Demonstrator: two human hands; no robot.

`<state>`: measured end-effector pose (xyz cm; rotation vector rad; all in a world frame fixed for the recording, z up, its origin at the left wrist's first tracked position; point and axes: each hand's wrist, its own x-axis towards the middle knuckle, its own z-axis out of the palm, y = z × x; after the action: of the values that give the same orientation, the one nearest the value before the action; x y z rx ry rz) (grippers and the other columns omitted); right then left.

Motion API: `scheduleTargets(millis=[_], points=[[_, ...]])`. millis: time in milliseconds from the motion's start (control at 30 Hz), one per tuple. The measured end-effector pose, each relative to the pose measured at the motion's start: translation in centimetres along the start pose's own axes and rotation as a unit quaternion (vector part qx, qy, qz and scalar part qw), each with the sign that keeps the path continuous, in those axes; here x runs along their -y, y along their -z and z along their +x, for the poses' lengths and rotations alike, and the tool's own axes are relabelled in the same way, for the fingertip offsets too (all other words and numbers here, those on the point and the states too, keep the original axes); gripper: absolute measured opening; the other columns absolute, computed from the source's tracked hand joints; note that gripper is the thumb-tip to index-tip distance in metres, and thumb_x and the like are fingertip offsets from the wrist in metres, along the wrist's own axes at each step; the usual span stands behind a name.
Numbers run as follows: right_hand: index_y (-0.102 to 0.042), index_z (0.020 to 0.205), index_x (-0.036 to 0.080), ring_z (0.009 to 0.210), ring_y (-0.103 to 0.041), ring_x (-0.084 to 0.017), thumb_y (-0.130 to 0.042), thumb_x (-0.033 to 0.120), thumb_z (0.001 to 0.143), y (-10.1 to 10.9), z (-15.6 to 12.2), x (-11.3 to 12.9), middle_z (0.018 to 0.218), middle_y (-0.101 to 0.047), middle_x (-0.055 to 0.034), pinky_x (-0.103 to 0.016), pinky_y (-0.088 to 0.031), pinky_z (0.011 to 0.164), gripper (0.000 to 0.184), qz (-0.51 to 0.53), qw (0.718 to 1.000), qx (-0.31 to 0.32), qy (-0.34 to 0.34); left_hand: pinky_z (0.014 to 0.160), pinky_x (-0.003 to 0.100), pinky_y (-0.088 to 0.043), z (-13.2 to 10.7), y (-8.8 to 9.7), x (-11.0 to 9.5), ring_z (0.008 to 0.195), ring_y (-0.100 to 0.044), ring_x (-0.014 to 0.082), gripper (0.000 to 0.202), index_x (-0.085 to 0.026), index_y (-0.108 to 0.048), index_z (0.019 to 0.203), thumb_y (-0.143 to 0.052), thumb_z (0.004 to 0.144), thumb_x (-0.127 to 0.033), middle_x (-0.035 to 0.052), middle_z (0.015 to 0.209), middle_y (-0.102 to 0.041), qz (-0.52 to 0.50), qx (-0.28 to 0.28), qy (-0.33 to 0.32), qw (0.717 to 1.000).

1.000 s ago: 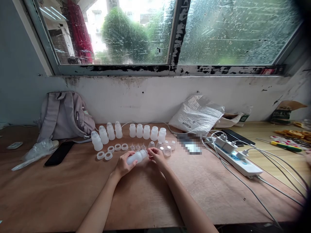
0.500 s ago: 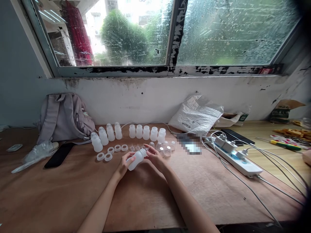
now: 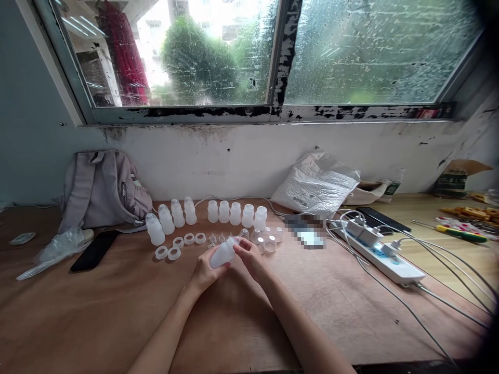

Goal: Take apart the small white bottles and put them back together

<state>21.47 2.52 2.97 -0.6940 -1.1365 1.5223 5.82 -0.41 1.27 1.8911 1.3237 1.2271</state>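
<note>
My left hand [image 3: 205, 271] is wrapped round a small frosted white bottle [image 3: 222, 253], which tilts up to the right. My right hand [image 3: 249, 258] pinches the bottle's neck end with its fingertips. Just beyond the hands lie several white rings [image 3: 184, 241], small clear nipples [image 3: 217, 238] and clear dome caps [image 3: 268, 241]. Behind them stands a row of several more white bottles [image 3: 235, 212], some at the left capped [image 3: 166, 218].
A grey backpack [image 3: 101, 188], black phone [image 3: 94, 250] and crumpled clear plastic [image 3: 54, 249] lie at the left. A white plastic bag [image 3: 317, 183], a power strip [image 3: 382, 254] with plugs and cables, another phone [image 3: 382, 218] and a screwdriver [image 3: 462, 233] are at the right.
The bottle has tipped from nearly lying flat to pointing up and right. Both hands have shifted slightly up with it, and the right fingers stay at its neck.
</note>
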Motion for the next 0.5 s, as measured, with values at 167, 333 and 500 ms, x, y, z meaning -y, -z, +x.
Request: scheduleTargets(millis=[167, 333, 500], points=[[-0.061, 0.085, 0.021, 0.091, -0.054, -0.020, -0.069, 0.033, 0.061, -0.3, -0.3, 0.2, 0.094, -0.062, -0.0050, -0.031, -0.042, 0.076, 0.027, 0.058, 0.998, 0.008, -0.004, 0.066, 0.032, -0.048, -0.3, -0.4, -0.6, 0.076, -0.060, 0.0213, 0.042, -0.016, -0.057, 0.099, -0.058, 0.068, -0.043, 0.0075, 0.088, -0.062, -0.044, 0.024, 0.025, 0.998], [-0.057, 0.083, 0.020, 0.088, -0.057, -0.022, -0.067, 0.033, 0.062, -0.8, -0.7, 0.3, 0.092, -0.064, -0.0065, -0.032, -0.043, 0.072, 0.026, 0.068, 0.996, 0.014, -0.047, 0.057, 0.030, -0.048, -0.8, -1.5, -1.7, 0.067, -0.060, 0.0195, 0.040, -0.012, -0.056, 0.098, -0.051, 0.074, -0.043, 0.0081, 0.081, -0.062, -0.117, 0.114, 0.057, 0.985], [-0.053, 0.078, 0.020, 0.077, -0.058, -0.018, -0.065, 0.031, 0.066, -1.0, -0.6, -0.1, 0.077, -0.064, -0.0034, -0.028, -0.043, 0.068, 0.020, 0.044, 0.997, -0.066, -0.014, 0.075, 0.035, -0.046, -0.9, -1.8, -2.1, 0.086, -0.057, 0.0237, 0.043, -0.017, -0.054, 0.103, -0.059, 0.067, -0.041, 0.0092, 0.097, -0.059, -0.037, -0.005, 0.004, 0.999]])
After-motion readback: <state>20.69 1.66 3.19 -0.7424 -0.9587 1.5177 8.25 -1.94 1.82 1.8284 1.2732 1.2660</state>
